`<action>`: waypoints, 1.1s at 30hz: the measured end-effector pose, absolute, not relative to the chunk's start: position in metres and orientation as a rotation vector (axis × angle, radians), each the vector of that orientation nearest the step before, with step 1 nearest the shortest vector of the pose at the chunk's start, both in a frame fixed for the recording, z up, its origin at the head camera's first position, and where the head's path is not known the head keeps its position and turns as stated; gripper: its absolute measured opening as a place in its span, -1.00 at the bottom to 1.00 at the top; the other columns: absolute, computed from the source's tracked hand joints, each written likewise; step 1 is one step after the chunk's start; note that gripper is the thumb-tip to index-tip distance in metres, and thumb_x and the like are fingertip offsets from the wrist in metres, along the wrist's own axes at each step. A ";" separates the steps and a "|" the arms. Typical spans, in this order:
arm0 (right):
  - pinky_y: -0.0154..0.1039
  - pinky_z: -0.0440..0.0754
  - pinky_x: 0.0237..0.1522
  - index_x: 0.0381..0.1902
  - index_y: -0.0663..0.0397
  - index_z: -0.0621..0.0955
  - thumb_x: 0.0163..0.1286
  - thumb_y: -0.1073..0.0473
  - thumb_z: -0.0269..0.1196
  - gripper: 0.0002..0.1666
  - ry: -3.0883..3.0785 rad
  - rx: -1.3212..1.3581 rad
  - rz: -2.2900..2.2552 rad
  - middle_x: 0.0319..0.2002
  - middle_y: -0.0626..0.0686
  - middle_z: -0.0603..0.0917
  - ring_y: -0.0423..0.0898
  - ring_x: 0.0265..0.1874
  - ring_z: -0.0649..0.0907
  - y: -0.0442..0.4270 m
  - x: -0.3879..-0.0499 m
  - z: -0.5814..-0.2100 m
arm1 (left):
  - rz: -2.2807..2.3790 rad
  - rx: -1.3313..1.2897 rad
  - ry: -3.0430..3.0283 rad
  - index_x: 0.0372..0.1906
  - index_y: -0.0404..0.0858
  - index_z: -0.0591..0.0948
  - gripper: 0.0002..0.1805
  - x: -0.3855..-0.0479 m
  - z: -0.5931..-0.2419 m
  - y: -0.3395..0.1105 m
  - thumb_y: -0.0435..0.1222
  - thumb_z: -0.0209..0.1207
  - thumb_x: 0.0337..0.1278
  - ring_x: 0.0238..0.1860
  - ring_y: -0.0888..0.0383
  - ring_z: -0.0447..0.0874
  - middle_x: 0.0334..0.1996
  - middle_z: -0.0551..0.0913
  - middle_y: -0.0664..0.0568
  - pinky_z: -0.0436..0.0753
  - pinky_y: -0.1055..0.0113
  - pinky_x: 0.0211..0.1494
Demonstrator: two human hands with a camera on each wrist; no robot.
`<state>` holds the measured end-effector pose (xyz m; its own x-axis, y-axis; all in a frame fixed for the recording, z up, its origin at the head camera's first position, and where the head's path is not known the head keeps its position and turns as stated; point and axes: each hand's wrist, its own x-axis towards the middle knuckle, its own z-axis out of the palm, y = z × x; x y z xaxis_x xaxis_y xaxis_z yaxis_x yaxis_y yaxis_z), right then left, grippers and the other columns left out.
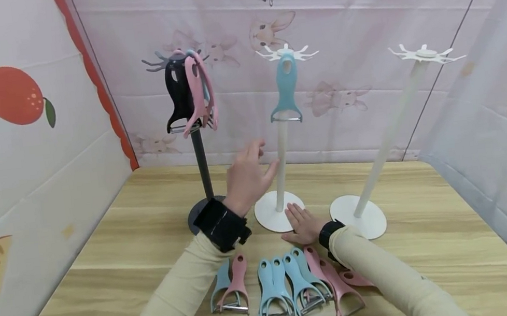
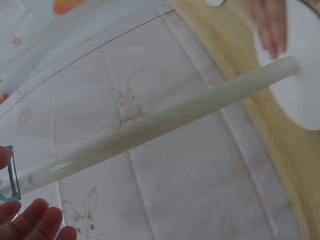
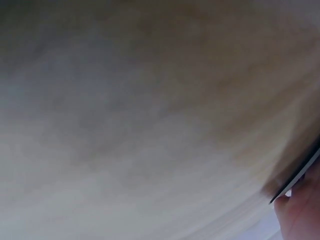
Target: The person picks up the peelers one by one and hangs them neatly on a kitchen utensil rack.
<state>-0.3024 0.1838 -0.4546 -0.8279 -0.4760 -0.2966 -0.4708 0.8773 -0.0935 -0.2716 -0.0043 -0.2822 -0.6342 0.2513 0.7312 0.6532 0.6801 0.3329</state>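
Observation:
A light blue peeler hangs by its handle hole from the white middle stand. Below it, my left hand is raised beside the pole, fingers spread and holding nothing. Its fingertips show near the peeler's blade end in the left wrist view. My right hand rests with extended fingers on the stand's round base. In the right wrist view only a piece of that hand shows, at the lower right corner; the rest there is blurred tabletop.
To the left, a black stand carries a black peeler and pink peelers. Another white stand is at the right. Several blue peelers and pink peelers lie on the wooden table between my forearms.

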 end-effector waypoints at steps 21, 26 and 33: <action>0.10 -0.05 0.28 0.36 0.42 -0.07 0.37 -0.21 -0.07 -0.05 2.765 -0.756 -0.096 0.37 0.36 -0.14 0.21 0.35 -0.13 0.189 -0.304 -0.454 | -0.374 -0.646 -3.123 -0.30 -0.32 0.54 -0.64 -0.229 -0.373 -0.080 -0.09 0.26 -0.03 -0.57 0.13 0.44 -0.60 0.46 0.05 0.44 0.23 -0.53; 0.10 -0.03 0.28 0.36 0.42 -0.06 0.38 -0.20 -0.07 -0.06 2.766 -0.761 -0.111 0.37 0.36 -0.14 0.21 0.35 -0.12 0.187 -0.301 -0.455 | -0.409 -0.725 -3.136 -0.62 -0.21 0.42 -0.68 -0.210 -0.387 -0.090 -0.12 0.24 -0.04 -0.72 0.21 0.25 -0.75 0.27 0.13 0.19 0.37 -0.66; 0.08 -0.06 0.29 0.36 0.43 -0.07 0.38 -0.18 -0.08 -0.07 2.755 -0.746 -0.085 0.37 0.36 -0.14 0.20 0.36 -0.13 0.184 -0.300 -0.454 | -0.465 -0.886 -3.099 -0.81 -0.11 0.30 -0.56 -0.196 -0.402 -0.088 -0.06 0.25 -0.10 -0.80 0.28 0.19 -0.84 0.17 0.22 0.10 0.43 -0.72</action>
